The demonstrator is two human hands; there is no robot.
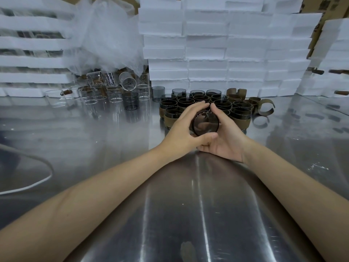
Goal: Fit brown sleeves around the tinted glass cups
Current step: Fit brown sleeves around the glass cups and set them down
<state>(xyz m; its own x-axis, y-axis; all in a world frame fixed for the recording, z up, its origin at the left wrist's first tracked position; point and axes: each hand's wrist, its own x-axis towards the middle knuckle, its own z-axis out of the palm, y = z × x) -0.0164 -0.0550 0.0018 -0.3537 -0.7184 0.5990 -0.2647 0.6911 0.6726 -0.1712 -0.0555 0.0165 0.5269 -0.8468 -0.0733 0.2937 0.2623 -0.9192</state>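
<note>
Left hand (181, 129) and right hand (228, 135) together clasp one tinted glass cup (205, 123), fingers curled snug round wall, mouth facing viewer. Held over steel table (207, 205), just before cluster of sleeved cups (241, 112); spare brown sleeves (264, 108) right of cluster. Sleeve on held cup: cannot tell. Best: steady cup, slide sleeve evenly, level.

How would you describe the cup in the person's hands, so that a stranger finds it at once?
Start at the wall of white foam blocks behind the steel table; in front stands a cluster of sleeved tinted cups. Nearer the camera, the left hand and the right hand grip one tinted cup. Only this one is tipped, mouth toward the camera; its neighbours stand upright.
</note>
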